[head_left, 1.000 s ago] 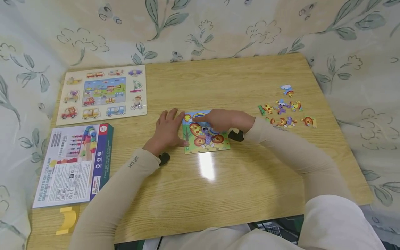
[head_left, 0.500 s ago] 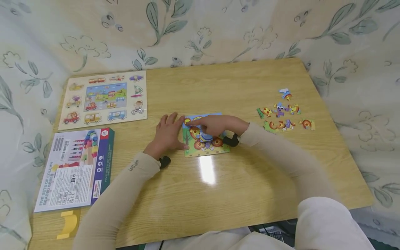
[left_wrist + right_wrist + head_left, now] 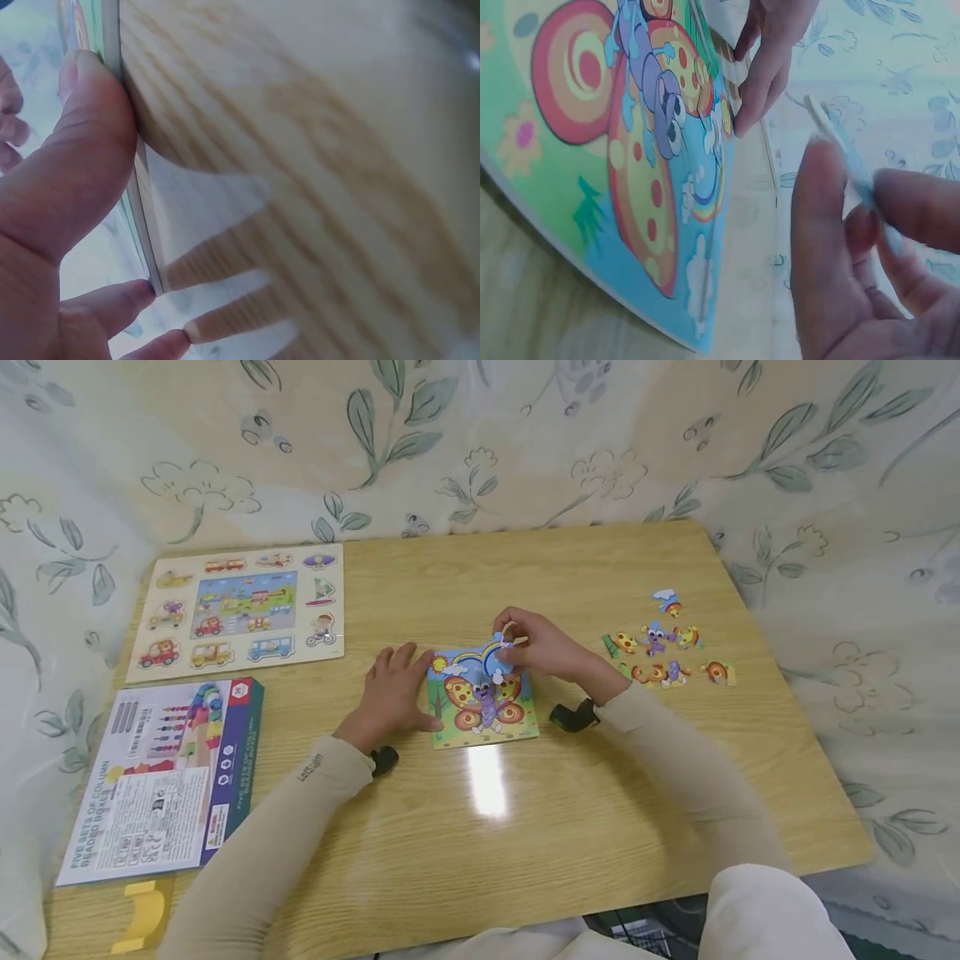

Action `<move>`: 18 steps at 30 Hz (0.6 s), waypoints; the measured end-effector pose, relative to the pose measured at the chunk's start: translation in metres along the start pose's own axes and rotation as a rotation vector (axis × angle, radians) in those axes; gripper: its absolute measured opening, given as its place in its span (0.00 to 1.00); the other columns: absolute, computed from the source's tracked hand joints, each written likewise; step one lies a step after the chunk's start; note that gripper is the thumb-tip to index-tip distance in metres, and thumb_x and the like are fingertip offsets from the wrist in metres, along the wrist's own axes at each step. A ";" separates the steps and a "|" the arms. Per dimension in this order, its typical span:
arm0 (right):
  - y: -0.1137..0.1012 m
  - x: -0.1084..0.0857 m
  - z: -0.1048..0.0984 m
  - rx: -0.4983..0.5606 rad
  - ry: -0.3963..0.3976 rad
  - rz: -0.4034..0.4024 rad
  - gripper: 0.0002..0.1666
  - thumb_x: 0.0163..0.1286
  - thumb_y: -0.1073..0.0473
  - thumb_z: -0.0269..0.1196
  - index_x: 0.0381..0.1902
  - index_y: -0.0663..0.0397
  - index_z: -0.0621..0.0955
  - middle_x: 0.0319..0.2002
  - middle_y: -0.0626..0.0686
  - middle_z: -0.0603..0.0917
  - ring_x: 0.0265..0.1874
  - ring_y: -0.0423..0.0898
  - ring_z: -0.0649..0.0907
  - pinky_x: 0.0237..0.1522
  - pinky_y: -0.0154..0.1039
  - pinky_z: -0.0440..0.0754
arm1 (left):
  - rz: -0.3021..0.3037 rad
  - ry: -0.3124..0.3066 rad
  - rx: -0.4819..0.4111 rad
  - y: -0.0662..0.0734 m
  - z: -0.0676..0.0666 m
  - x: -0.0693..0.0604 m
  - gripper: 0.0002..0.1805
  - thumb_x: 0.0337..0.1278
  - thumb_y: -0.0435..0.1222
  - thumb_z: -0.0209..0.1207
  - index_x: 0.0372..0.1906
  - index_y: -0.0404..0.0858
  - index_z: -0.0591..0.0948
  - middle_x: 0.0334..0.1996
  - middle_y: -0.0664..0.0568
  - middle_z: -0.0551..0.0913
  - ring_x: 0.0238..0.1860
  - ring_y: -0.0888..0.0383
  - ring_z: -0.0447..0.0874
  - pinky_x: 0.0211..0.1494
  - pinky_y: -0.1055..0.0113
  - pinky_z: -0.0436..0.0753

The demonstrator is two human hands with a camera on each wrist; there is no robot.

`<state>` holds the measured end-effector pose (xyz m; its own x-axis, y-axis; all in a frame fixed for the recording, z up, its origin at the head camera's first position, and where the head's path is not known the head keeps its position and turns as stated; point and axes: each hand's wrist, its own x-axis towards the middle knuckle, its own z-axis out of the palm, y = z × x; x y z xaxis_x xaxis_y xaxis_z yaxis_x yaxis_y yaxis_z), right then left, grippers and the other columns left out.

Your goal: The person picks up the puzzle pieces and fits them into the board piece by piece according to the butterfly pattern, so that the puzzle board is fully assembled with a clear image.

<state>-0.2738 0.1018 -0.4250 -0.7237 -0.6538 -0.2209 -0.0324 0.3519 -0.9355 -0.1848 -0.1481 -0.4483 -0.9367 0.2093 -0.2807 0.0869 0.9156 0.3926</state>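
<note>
Looks like piece-fitting: right hand (image 3: 543,647) pinches a thin, knobbed rainbow piece (image 3: 492,662) over the square butterfly board (image 3: 483,740), frame centre. Left hand (image 3: 390,697) spread, not gripping, thumb on board's left edge. Curvy loose pieces (image 3: 656,642) at frame right, glossy wood-grain table (image 3: 615,835). Next move probably calls for laying it flat, matched to the print.

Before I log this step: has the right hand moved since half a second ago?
Yes. Against the butterfly board, the right hand has shifted right, from reaching across it to its far right corner, pinching a puzzle piece.
</note>
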 end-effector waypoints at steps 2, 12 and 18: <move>0.003 0.000 0.001 0.068 0.053 0.019 0.11 0.68 0.65 0.60 0.44 0.59 0.70 0.32 0.56 0.75 0.32 0.54 0.83 0.38 0.53 0.86 | -0.002 -0.004 -0.002 -0.001 0.001 -0.001 0.62 0.33 0.55 0.75 0.76 0.44 0.54 0.75 0.40 0.47 0.74 0.33 0.39 0.72 0.34 0.51; 0.010 0.003 0.015 0.020 0.256 0.097 0.11 0.62 0.63 0.66 0.35 0.60 0.74 0.23 0.53 0.82 0.27 0.47 0.83 0.32 0.38 0.83 | -0.007 0.003 0.018 -0.002 -0.001 -0.001 0.63 0.33 0.55 0.75 0.76 0.45 0.54 0.76 0.41 0.47 0.74 0.34 0.39 0.72 0.35 0.51; 0.015 0.008 0.027 -0.159 0.264 0.111 0.11 0.60 0.60 0.68 0.32 0.58 0.77 0.24 0.56 0.84 0.22 0.45 0.83 0.26 0.33 0.81 | -0.009 -0.003 0.015 -0.001 -0.001 0.000 0.63 0.32 0.56 0.75 0.76 0.45 0.54 0.76 0.41 0.47 0.74 0.34 0.39 0.73 0.35 0.51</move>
<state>-0.2615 0.0843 -0.4480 -0.8819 -0.4165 -0.2208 -0.0350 0.5250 -0.8504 -0.1848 -0.1495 -0.4478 -0.9365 0.2018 -0.2868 0.0836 0.9227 0.3764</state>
